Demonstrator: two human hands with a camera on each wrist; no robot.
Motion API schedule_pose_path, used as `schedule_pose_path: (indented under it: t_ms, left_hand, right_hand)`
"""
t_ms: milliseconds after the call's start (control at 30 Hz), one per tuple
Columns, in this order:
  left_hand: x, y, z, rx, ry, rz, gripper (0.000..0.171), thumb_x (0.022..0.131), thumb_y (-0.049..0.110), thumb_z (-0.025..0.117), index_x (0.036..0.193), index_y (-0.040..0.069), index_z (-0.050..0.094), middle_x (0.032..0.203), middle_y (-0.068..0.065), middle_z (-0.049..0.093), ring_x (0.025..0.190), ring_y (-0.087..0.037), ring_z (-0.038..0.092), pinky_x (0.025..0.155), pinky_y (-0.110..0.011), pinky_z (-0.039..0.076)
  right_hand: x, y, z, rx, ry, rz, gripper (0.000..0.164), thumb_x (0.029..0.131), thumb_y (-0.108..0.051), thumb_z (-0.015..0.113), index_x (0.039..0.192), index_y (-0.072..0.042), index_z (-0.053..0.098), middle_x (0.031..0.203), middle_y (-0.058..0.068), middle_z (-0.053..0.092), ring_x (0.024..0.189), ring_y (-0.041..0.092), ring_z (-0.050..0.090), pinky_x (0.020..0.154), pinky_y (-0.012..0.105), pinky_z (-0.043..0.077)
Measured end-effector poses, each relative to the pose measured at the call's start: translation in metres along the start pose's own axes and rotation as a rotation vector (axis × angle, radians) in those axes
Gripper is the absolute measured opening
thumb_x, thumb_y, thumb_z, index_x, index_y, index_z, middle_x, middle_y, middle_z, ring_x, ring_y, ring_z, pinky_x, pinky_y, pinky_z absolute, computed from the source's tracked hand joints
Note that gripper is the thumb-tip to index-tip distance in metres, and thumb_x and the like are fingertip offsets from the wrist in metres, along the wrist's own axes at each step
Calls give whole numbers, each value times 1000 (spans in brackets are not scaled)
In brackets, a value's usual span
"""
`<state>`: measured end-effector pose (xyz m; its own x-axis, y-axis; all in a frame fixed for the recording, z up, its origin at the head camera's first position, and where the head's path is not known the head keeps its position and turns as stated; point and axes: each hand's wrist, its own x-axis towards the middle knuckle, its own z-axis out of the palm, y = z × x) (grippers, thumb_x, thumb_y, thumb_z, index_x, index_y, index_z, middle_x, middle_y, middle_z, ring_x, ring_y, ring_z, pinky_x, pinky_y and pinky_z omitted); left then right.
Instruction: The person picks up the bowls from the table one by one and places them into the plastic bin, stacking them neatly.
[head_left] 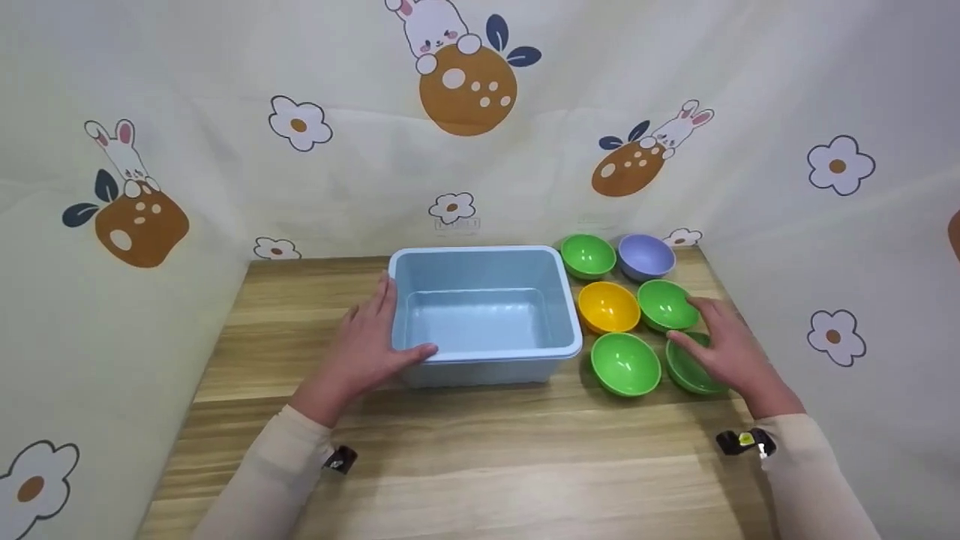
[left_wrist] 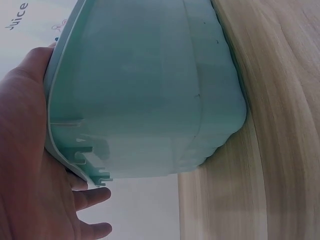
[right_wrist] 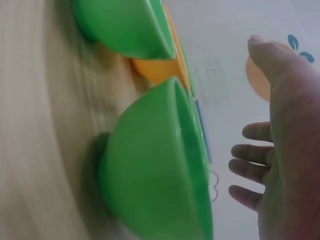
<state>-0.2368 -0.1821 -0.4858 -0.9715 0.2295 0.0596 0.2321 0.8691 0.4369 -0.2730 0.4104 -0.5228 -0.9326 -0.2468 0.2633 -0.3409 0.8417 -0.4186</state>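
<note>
A light blue rectangular plastic bin (head_left: 480, 372) stands on the wooden table, with nothing inside it. My left hand (head_left: 364, 337) rests on its near left corner, thumb along the front rim and fingers extended by the left rim. My right hand (head_left: 726, 349) hovers with spread fingers over the near right green bowl (head_left: 688, 375), partly covering it. The right wrist view shows the hand above that bowl's rim, its fingers holding nothing. Just beyond is another green bowl (head_left: 666, 306), overlapped by the fingertips in the head view.
More small bowls stand between bin and right hand: a green bowl (head_left: 626, 365) in front, an orange bowl (head_left: 608, 307) behind it, then a green bowl (head_left: 587, 256) and a purple bowl (head_left: 646, 257) by the back. Printed fabric (head_left: 360, 187) encloses the table (head_left: 480, 465) at back and sides.
</note>
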Motion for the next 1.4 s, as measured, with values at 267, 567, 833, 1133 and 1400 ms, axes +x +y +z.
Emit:
schedule_pose_path:
  t_ms: [267,567,833,1133,1400]
  left_hand:
    - [6,3,-2,-1,-2,29,142,86,97,57,176,0,5,185,-18,2,168,-42,18,133,-69,15]
    - [6,-1,0,-5,-16,18,142,87,95,59,176,0,4,185,-18,0,169,-40,15,133,-69,11]
    - [4,-1,0,-5,-19,-2,143,85,97,57,176,1,4,185,-18,0,169,-40,16,133,-69,12]
    - [2,-1,0,-29,-27,-16,144,85,96,60,176,1,3,185,-18,0,168,-42,17,132,-71,12]
    - [1,-1,0,-37,-21,-11,142,86,95,61,176,1,4,185,-18,1,168,-41,21,133,-70,11]
  right_hand:
    - [-26,9,-1,79,49,46,85,100,-40,83,162,4,44,163,32,46,150,58,40,117,83,31]
    - [-50,15,11,149,39,148,96,98,-39,83,167,5,33,163,36,38,149,60,36,114,88,29]
    - [-57,17,17,160,-8,184,106,97,-43,86,170,3,26,165,37,34,146,62,39,113,88,31]
    - [-61,23,20,192,-16,162,114,88,-38,96,168,8,28,161,37,37,144,59,42,116,84,32]
    - [-63,24,20,213,-42,183,118,86,-40,97,169,6,28,157,35,42,143,57,45,117,82,32]
